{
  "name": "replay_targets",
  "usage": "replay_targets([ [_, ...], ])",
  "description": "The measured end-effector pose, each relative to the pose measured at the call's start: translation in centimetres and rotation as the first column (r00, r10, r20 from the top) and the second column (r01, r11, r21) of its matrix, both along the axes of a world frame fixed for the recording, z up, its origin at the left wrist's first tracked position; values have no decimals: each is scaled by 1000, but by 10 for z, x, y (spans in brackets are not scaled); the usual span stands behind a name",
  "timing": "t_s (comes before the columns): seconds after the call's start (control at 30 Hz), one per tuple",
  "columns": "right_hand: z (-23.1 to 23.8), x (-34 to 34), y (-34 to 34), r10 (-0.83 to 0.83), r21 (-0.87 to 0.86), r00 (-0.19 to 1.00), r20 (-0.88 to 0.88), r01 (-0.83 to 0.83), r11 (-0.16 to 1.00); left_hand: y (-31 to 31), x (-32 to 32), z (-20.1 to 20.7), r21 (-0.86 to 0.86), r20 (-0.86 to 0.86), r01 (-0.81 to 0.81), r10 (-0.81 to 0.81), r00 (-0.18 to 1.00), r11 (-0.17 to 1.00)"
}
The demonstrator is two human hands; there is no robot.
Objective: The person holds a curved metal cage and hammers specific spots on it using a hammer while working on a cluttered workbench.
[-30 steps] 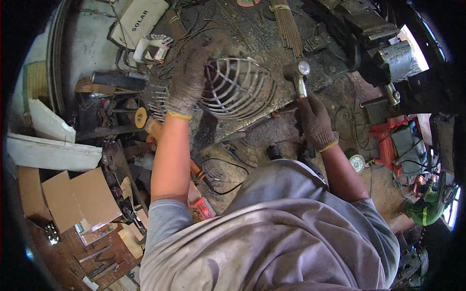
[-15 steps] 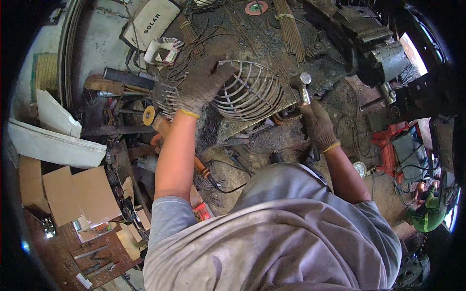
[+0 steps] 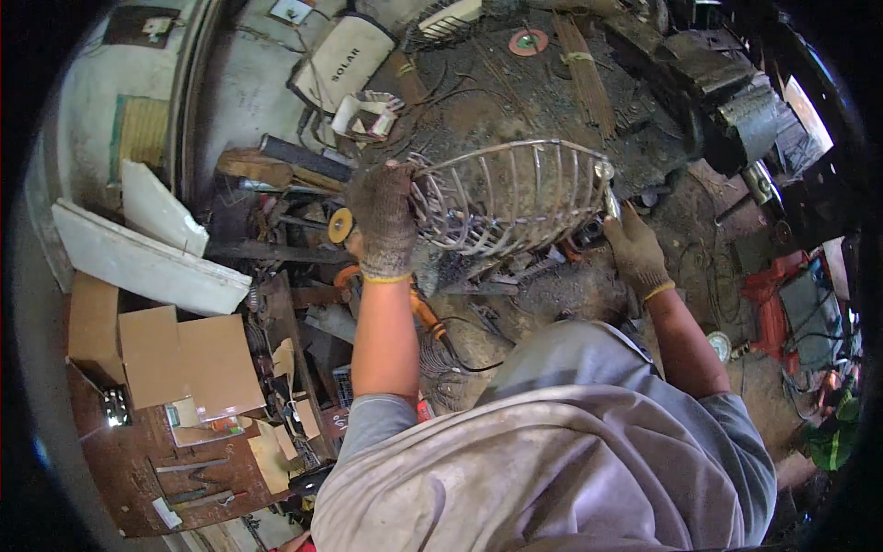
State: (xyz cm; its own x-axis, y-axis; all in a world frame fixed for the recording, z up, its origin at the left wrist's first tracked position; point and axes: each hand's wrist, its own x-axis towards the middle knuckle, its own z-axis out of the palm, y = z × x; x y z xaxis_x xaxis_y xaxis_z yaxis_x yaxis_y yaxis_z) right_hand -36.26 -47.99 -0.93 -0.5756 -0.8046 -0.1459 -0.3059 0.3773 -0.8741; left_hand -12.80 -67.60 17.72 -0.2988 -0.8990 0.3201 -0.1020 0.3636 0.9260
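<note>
A bowl-shaped basket of curved metal rods (image 3: 493, 225) is held in front of me, tilted with its rim on the far side. My left hand (image 3: 384, 221), in a brown knit glove with a yellow cuff, is closed around its left end. On the other side my right hand (image 3: 636, 248), gloved alike, grips a hammer (image 3: 613, 202) with a shiny metal head. That head is up against the basket's right end; whether it touches the rods I cannot tell. The lower handle is hidden by the hand.
An angle grinder (image 3: 425, 315) with its cord lies beside my left forearm. Bundled thin rods (image 3: 586, 83) and a pink disc (image 3: 528, 42) lie on the dark ground beyond. Cardboard boxes (image 3: 216, 363) stand at left, a red metal stand (image 3: 768, 304) at right.
The basket has been turned and tilted up, its rim now facing away. My left hand has moved to its left end, and the hammer head has come close to its right end. The view has shifted.
</note>
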Motion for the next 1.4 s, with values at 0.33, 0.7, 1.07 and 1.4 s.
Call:
replay_targets([
  [0.33, 23, 7, -2, 24, 73, 998, -61, -19, 997, 0, 41, 4, -849, 448, 217, 437, 780, 482],
  [0.7, 26, 4, 4, 79, 35, 992, -98, -76, 997, 11, 28, 21, -529, 348, 26, 189, 918, 848],
  [1.07, -7, 27, 17, -46, -323, 841, 539, 257, 911, -41, -51, -11, -232, 866, 360, 24, 500, 904],
  [1.4, -17, 63, 2, -164, -294, 982, 91, 184, 938, -61, -52, -47, -560, 666, 459, 44, 745, 690],
])
